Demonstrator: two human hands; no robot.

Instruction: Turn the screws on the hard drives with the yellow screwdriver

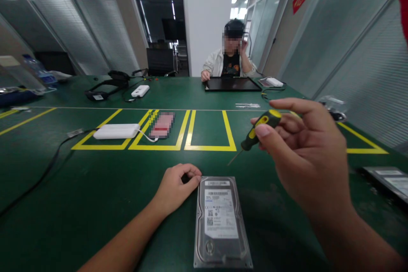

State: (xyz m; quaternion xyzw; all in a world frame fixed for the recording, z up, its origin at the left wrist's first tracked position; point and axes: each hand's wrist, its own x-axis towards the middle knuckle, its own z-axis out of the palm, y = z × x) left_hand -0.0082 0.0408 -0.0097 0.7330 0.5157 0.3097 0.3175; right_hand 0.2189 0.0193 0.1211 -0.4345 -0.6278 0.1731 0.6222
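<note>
A silver hard drive (221,216) with a white printed label lies flat on the green table, its long side pointing away from me. My left hand (178,185) rests on the table at the drive's far left corner, thumb and fingertips closed together against that corner. Raised above the table to the right, my right hand (302,153) grips a green and yellow screwdriver (259,129) by its handle. Its thin shaft slants down and left, with the tip in the air beyond the drive's far edge.
A second drive (389,182) lies at the right edge. Yellow tape (210,148) marks boxes on the table. A white power bank (116,131) is cabled to a pink-screened phone (162,125). Across the table a person (234,57) sits behind a dark flat panel (233,84).
</note>
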